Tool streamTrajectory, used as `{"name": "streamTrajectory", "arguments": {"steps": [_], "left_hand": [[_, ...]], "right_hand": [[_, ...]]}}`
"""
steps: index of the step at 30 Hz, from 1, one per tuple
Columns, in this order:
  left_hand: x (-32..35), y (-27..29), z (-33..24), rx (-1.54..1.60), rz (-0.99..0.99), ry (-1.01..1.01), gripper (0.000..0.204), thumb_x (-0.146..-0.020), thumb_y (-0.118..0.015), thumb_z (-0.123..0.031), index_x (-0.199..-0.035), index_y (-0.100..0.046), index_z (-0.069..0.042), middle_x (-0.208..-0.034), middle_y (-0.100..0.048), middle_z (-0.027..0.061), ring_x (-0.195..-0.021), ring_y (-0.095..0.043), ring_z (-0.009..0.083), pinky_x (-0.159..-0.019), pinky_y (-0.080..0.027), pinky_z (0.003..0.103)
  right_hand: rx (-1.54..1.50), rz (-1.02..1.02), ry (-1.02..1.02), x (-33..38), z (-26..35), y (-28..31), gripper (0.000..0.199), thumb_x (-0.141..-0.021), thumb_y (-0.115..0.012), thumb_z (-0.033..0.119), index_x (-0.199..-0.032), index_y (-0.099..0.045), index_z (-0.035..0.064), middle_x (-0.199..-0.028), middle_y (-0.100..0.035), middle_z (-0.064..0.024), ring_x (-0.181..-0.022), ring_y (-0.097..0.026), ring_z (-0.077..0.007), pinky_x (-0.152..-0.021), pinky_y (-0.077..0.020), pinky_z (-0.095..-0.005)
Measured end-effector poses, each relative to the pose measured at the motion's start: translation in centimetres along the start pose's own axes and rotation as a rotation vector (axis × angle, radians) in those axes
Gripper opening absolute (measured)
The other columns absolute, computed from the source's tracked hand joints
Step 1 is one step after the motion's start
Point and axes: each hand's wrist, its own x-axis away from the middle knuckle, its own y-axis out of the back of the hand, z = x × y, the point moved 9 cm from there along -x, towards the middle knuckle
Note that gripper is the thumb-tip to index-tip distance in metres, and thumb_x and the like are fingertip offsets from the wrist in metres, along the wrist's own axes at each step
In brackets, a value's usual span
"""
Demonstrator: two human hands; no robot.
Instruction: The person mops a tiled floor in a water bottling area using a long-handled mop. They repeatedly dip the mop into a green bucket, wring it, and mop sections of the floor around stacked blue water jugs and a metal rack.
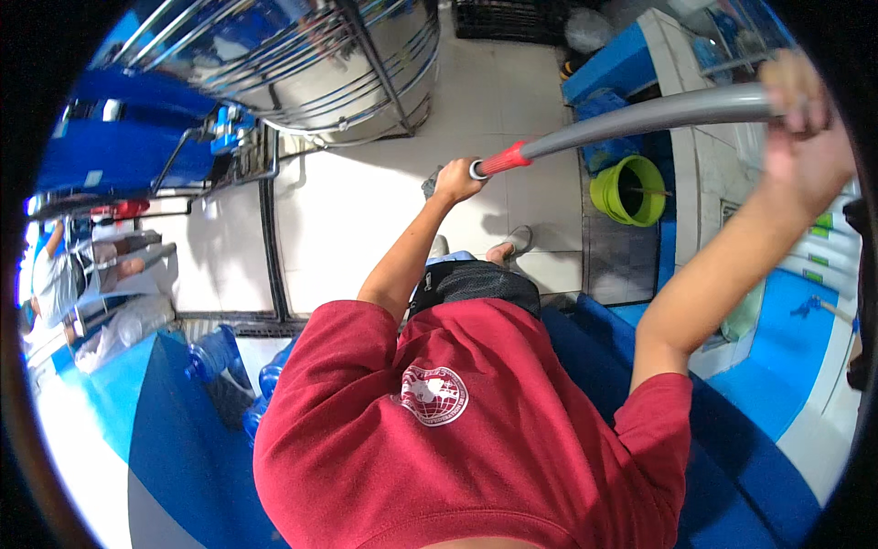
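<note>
A thick grey pole (631,123) with a red collar near its lower end slants across the upper right, in front of my body. Around the end by the red collar, my left hand (459,181) is closed. My right hand (797,96) is wrapped about the pole farther up, raised at the far right. A small dark grey thing shows just past my left hand, too unclear to name. Right of my feet, below the pole, stands a lime-green bucket (611,194) with a stick-like handle in it.
A large metal vessel with ring bars (347,128) stands at the upper left, beside blue drums (137,137). Blue water bottles (215,352) lie at lower left. Another person (64,274) is at the far left. A tiled ledge (690,165) runs along the right; a black crate (508,20) lies ahead.
</note>
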Motion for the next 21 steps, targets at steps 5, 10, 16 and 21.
{"name": "streamTrajectory", "arguments": {"steps": [5,10,16,21], "left_hand": [[2.4,3.1,5.1,0.077,-0.201,0.042,0.04,-0.078,-0.07,-0.037,-0.105,-0.065,-0.008,-0.107,-0.066,0.0163,-0.101,-0.063,0.034,-0.085,-0.05,0.044],[2.8,5.6,-0.1,0.155,-0.369,-0.152,0.042,-0.078,-0.071,-0.037,-0.102,-0.065,-0.003,-0.099,-0.067,0.0199,-0.09,-0.065,0.0369,-0.078,-0.051,0.043],[-1.0,0.2,-4.7,0.188,-0.145,-0.003,0.028,-0.067,-0.067,-0.028,-0.086,-0.071,-0.009,-0.082,-0.068,0.0182,-0.081,-0.064,0.0394,-0.077,-0.051,0.046],[-2.9,-6.5,-12.0,0.21,-0.133,-0.163,0.021,-0.065,-0.063,-0.021,-0.08,-0.069,-0.008,-0.072,-0.065,0.0188,-0.078,-0.064,0.041,-0.074,-0.051,0.048]], "right_hand": [[-0.235,0.171,-0.17,8.4,-12.9,-7.6,0.021,-0.097,-0.048,0.013,-0.113,-0.054,0.0003,-0.053,-0.027,0.0052,-0.039,-0.025,-0.0069,-0.038,-0.0278,-0.0247],[-0.251,0.271,-0.26,13.2,-19.6,-11.4,0.012,-0.094,-0.054,0.008,-0.101,-0.059,0.0001,-0.051,-0.042,0.0031,-0.04,-0.036,-0.0053,-0.039,-0.0275,-0.0222],[-0.488,0.081,-0.133,2.2,-12.0,1.9,0.029,-0.084,-0.058,0.019,-0.11,-0.054,0.0051,-0.067,-0.036,0.0011,-0.056,-0.032,-0.0099,-0.053,-0.0327,-0.0251],[-0.123,0.102,0.009,-6.2,-5.6,14.5,0.033,-0.082,-0.049,0.028,-0.059,-0.029,0.0182,-0.054,-0.026,0.0013,-0.048,-0.027,-0.0122,-0.056,-0.0268,-0.0305]]}}
